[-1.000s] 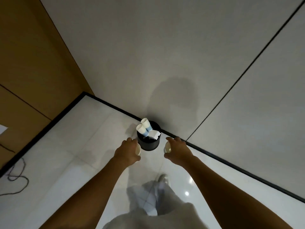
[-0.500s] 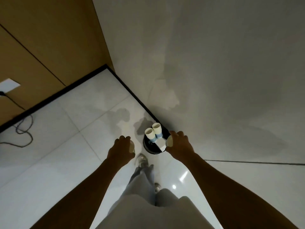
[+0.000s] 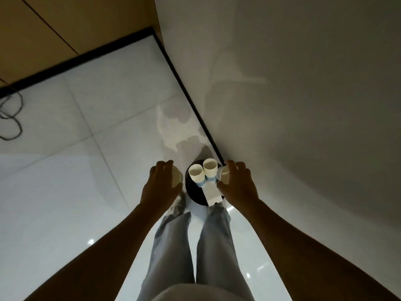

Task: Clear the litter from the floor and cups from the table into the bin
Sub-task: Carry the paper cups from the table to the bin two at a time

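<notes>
The person is standing right over the bin (image 3: 195,195), a small round black one sitting on the glossy white tile floor (image 3: 65,192) w/ its far side up against the black skirting (image 3: 186,92) at the foot of the pale wall (image 3: 303,83). The left hand (image 3: 159,186) is holding a white paper cup (image 3: 176,178), fingers curled round it from above, mouth of the cup facing right twd the bin; it is hanging just left of the bin's rim, not over the opening. The right hand (image 3: 237,184) is gripping a second paper cup (image 3: 223,174) the same way, fingers wrapped over it, mouth facing left, at the bin's right edge. Two more cups (image 3: 204,173) w/ blue bands near the base are already sticking up out of the bin side by side, mouths up, touching each other, and a white sheet of paper (image 3: 211,193) is lying tilted across the near-right rim. Below, the person's legs in light jeans (image 3: 173,246) and a pale shoe (image 3: 179,205) are showing just short of the bin. Far left, a dark cable (image 3: 13,118) is looping on the floor below wood-tone panelling (image 3: 65,25).
</notes>
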`<state>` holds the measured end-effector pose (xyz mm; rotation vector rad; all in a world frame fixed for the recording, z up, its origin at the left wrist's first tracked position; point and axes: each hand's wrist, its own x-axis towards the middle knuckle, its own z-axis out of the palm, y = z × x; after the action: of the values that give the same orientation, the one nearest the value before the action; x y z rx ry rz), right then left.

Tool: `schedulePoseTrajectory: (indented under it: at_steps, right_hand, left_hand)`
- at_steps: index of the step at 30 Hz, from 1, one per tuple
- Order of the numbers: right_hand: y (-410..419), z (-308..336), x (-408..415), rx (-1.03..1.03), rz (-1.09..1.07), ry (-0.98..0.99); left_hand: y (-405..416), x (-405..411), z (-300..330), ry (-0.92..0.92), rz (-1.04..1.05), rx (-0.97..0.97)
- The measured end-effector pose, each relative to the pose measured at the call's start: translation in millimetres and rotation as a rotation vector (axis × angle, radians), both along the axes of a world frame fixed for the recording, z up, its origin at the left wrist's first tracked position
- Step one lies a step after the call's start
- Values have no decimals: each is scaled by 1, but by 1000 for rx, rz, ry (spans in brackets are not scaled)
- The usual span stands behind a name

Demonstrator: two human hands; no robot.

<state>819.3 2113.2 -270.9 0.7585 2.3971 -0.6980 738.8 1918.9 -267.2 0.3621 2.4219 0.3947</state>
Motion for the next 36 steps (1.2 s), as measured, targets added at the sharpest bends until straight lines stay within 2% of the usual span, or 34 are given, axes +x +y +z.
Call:
schedulePoseTrajectory:
  at_steps: [9, 14, 20, 22, 28, 31, 36]
  right_hand:
    - [25, -171, -33, -11, 210, -9]
    - [27, -231, -52, -3, 361, -8]
    - [36, -271, -62, -118, 522, -357]
    - [36, -283, -56, -122, 554, -406]
    - [26, -291, -41, -61, 542, -303]
    - [17, -266, -43, -29, 520, -177]
    - [-10, -183, -42, -38, 536, -85]
  left_hand:
    - [60, -3, -180, -34, 82, 81]
    - [67, -1, -248, -82, 122, 55]
    - [68, 11, -291, -244, 4, 3]
    - [70, 18, -303, -265, -43, -27]
    - [59, 28, -302, -197, -74, -41]
    - [37, 26, -270, -146, -48, -57]
    - [-5, 32, -181, -130, 64, -69]
